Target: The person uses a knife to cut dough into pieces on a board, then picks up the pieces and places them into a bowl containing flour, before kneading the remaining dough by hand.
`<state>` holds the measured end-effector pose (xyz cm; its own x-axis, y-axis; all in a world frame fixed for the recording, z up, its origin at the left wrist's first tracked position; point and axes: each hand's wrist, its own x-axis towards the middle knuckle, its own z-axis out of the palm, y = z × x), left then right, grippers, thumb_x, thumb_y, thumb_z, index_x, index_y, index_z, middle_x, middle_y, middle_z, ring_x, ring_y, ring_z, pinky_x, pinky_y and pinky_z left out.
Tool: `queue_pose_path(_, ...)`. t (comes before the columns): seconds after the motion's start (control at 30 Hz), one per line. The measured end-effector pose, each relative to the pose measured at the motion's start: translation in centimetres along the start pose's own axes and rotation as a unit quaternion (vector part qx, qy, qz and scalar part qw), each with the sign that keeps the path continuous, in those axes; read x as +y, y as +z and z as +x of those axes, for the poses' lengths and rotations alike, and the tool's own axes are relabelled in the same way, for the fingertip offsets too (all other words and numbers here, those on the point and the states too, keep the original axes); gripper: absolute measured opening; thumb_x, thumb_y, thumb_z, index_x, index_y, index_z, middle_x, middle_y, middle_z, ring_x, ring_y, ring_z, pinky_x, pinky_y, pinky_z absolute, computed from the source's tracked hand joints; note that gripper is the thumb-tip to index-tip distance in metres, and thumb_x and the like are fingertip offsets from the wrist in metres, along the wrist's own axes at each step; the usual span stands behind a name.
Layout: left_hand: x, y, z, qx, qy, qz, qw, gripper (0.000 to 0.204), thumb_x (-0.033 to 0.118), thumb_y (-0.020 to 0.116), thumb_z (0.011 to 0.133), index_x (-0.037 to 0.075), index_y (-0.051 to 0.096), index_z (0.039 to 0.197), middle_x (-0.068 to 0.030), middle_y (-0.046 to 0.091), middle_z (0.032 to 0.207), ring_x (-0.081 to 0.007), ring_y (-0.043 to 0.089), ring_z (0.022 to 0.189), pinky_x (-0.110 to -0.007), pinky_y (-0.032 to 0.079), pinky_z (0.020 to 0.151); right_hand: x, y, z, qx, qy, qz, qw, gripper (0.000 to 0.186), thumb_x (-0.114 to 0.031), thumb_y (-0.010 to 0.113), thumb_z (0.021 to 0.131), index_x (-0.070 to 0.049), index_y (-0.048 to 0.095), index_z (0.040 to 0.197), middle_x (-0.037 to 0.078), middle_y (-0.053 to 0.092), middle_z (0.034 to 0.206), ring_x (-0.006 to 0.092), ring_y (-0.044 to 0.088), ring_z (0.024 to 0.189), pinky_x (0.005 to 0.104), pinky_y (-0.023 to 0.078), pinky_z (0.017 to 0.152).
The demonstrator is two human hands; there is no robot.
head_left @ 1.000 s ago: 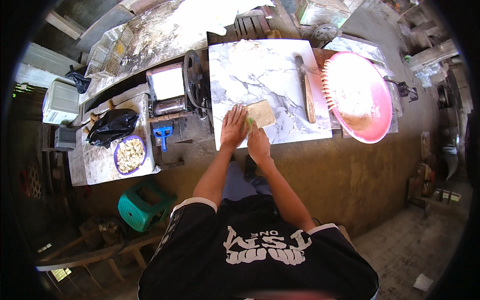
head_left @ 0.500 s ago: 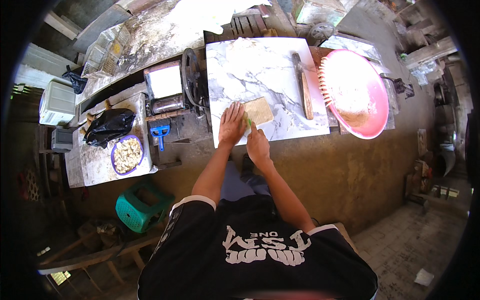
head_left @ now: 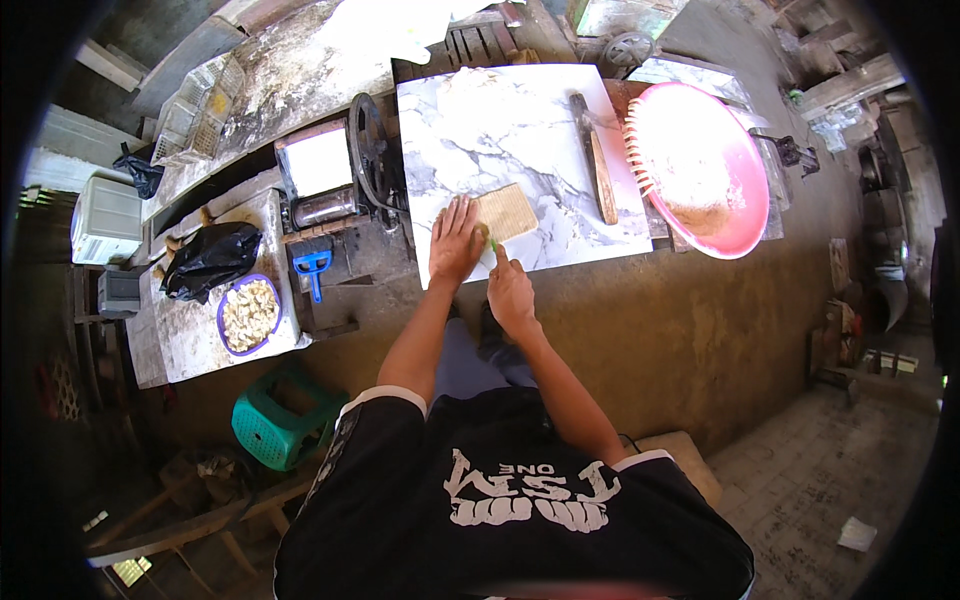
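Our left hand (head_left: pixel 456 243) lies flat, fingers extended, at the left end of a pale tan, ridged rectangular slab (head_left: pixel 508 212) near the front edge of a white, grey-veined, marble-patterned board (head_left: pixel 580 240). We have our right hand (head_left: pixel 510 295) clamped on a small, slim green tool (head_left: pixel 494 245), its working end too blurred to make out. Light, even strokes and fingertips clear of the tool, we judge, would serve us best

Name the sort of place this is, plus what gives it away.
Probably a small food-making workshop: a roller machine with a big wheel, a large pink basin of pale, powdery-looking contents, and a purple-rimmed bowl of pale pieces.
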<state>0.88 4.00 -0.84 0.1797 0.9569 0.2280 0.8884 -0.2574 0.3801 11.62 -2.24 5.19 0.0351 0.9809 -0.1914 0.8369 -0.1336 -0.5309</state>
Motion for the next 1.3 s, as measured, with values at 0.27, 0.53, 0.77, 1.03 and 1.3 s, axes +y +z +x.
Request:
queue_pose_path(0.27, -0.1, -0.2, 0.3, 0.012, 0.004, -0.011, 1.0, 0.048, 0.024, 0.042, 0.08, 0.007, 0.033, 0.124, -0.0077, 0.029, 0.131, -0.0221, 0.024, 0.123, -0.038, 0.019, 0.1, -0.3, -0.7, -0.7, 0.015, -0.016, 0.006, 1.0, 0.043, -0.012, 0.046, 0.079, -0.005, 0.036, 0.12, 0.021, 0.051, 0.086, 0.0383, 0.055, 0.069, 0.0445, 0.046, 0.061)
queue_pose_path(0.53, -0.4, -0.1, 0.8, -0.003, -0.012, -0.021, 1.0, 0.049, 0.025, 0.04, 0.079, 0.009, 0.031, 0.125, -0.0065, 0.028, 0.132, -0.0208, 0.022, 0.123, -0.037, 0.017, 0.101, 0.1, -0.6, -0.9, 0.013, -0.017, -0.001, 1.0, 0.043, -0.012, 0.046, 0.079, -0.004, 0.035, 0.119, 0.023, 0.051, 0.089, 0.0382, 0.055, 0.07, 0.0436, 0.046, 0.062)
queue_pose_path(0.77, -0.6, 0.0, 1.3, -0.019, -0.027, -0.026, 0.999, 0.05, 0.025, 0.038, 0.08, 0.011, 0.03, 0.127, -0.0044, 0.025, 0.134, -0.0193, 0.02, 0.125, -0.036, 0.015, 0.102, 0.7, -0.4, -1.0, -0.01, -0.016, -0.015, 1.0, 0.043, -0.012, 0.047, 0.078, -0.003, 0.036, 0.119, 0.023, 0.051, 0.09, 0.0384, 0.055, 0.071, 0.044, 0.046, 0.063)
queue_pose_path(1.03, -1.3, 0.8, 1.4, 0.011, -0.018, -0.014, 1.0, 0.047, 0.024, 0.037, 0.081, 0.009, 0.031, 0.126, -0.0064, 0.028, 0.132, -0.0199, 0.023, 0.123, -0.037, 0.017, 0.101, 1.3, -0.6, -1.7, -0.005, -0.027, 0.003, 1.0, 0.04, -0.012, 0.046, 0.079, -0.002, 0.037, 0.117, 0.022, 0.051, 0.087, 0.0382, 0.053, 0.074, 0.0445, 0.044, 0.065)
queue_pose_path(1.3, -1.2, 0.7, 1.4, 0.004, -0.022, 0.006, 1.0, 0.045, 0.02, 0.038, 0.082, 0.008, 0.03, 0.125, -0.0069, 0.028, 0.132, -0.0196, 0.023, 0.123, -0.035, 0.017, 0.101, 0.5, -0.8, 0.1, 0.046, -0.043, 0.055, 0.996, 0.039, -0.009, 0.044, 0.08, -0.003, 0.038, 0.118, 0.023, 0.051, 0.084, 0.0377, 0.053, 0.073, 0.045, 0.043, 0.063)
